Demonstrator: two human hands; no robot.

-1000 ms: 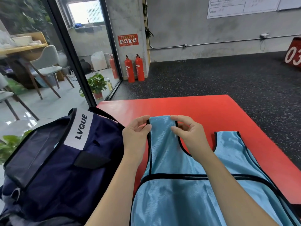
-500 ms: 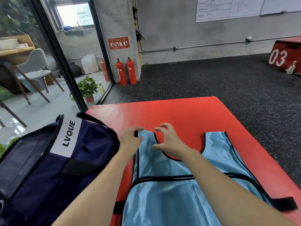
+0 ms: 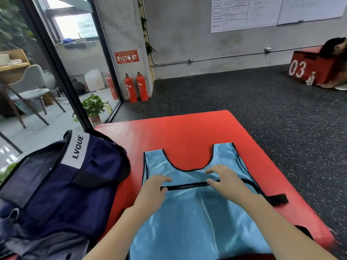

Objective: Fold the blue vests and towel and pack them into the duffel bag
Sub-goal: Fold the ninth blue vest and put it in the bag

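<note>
Two hands, left hand and right hand, have left the shoulder strap pinched a second ago, now lying apart, fingers spread, flat on the blue vest | vest smoothed on red desk, folding just starting | duffel bag beside it, contents hidden.

A gym or training room: speckled black rubber floor, a red padded plyo box up close and another numbered 03 by the wall. Concrete walls carry a whiteboard and schedule chart; two extinguishers stand beside a glass partition
</note>
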